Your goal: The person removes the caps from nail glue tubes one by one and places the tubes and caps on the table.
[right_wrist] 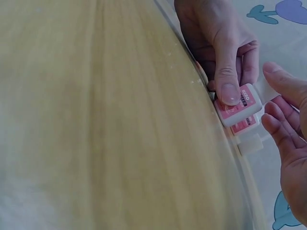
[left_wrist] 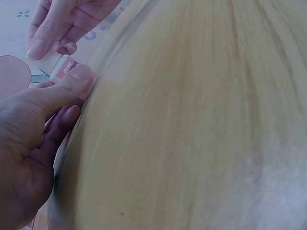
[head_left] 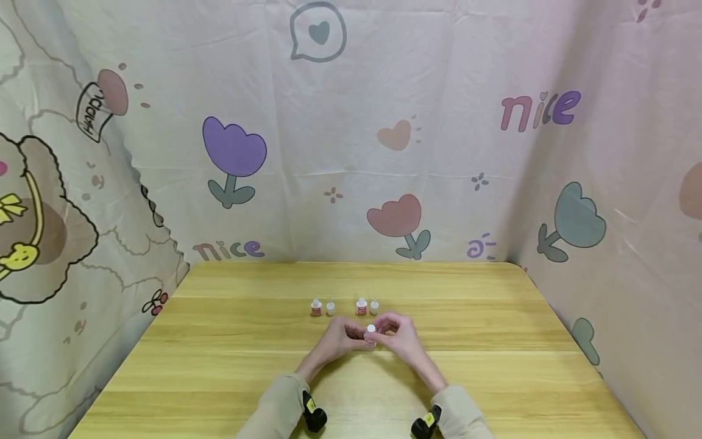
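Observation:
A small white bottle (right_wrist: 233, 115) with a pink label is held between both hands above the table. My left hand (head_left: 340, 339) grips its body, the thumb lying across the label. At the top, my right hand (head_left: 403, 338) pinches the white cap (right_wrist: 265, 90) between thumb and fingers. The cap and the bottle appear joined. Just beyond the hands stand a pink-labelled bottle (head_left: 361, 307) and a small white piece with a thin upright tip (head_left: 375, 307). Further left is a similar pair, a bottle (head_left: 316, 308) and a white piece (head_left: 330, 308).
The wooden table (head_left: 219, 366) runs back to a printed cloth (head_left: 323, 146) hanging behind it. More cloth hangs at the left and right sides. A black wrist camera (head_left: 314, 416) sits on the left cuff, another black camera (head_left: 426, 423) on the right.

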Action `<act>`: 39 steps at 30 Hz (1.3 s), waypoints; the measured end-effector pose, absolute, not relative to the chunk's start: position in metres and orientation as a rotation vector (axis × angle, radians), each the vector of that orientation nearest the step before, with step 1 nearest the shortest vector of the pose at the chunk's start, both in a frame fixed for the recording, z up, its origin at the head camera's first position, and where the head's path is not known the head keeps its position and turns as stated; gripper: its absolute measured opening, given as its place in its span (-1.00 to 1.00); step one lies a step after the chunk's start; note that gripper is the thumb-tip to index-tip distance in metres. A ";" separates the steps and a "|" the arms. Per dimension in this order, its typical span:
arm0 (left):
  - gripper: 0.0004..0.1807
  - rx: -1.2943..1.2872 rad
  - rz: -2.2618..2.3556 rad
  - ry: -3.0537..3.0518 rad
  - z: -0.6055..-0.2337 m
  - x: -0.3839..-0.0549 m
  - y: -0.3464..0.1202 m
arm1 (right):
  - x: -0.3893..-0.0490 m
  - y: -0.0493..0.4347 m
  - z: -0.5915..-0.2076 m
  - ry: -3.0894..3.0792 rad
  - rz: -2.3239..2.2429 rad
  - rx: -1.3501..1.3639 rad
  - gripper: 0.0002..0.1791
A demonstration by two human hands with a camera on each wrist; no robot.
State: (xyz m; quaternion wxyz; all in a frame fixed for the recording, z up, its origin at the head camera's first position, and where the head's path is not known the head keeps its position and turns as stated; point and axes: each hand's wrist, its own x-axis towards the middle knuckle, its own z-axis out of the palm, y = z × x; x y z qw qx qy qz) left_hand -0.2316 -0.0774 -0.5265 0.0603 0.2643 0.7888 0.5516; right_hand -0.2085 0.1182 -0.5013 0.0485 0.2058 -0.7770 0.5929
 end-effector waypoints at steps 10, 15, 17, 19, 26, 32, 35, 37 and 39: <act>-0.86 0.838 1.677 2.371 -0.525 -0.231 -0.078 | -0.197 0.118 -0.479 -2.384 1.802 0.665 -0.81; -0.86 0.869 1.689 2.360 -0.527 -0.231 -0.078 | -0.196 0.117 -0.479 -2.367 1.795 0.651 -0.82; -0.85 0.886 1.690 2.358 -0.528 -0.232 -0.078 | -0.196 0.117 -0.479 -2.367 1.781 0.660 -0.82; -0.84 0.903 1.692 2.358 -0.529 -0.232 -0.079 | -0.197 0.117 -0.480 -2.367 1.755 0.689 -0.83; -0.82 0.901 1.711 2.348 -0.529 -0.231 -0.079 | -0.199 0.118 -0.483 -2.356 1.715 0.775 -0.83; -0.81 0.877 1.704 2.371 -0.529 -0.229 -0.078 | -0.198 0.120 -0.481 -2.374 1.701 0.779 -0.83; -0.82 0.874 1.707 2.378 -0.529 -0.229 -0.078 | -0.197 0.120 -0.477 -2.413 1.709 0.737 -0.81; -0.83 0.875 1.705 2.382 -0.529 -0.228 -0.078 | -0.197 0.119 -0.477 -2.446 1.695 0.708 -0.81; -0.84 0.880 1.702 2.384 -0.529 -0.229 -0.078 | -0.199 0.119 -0.479 -2.472 1.682 0.682 -0.82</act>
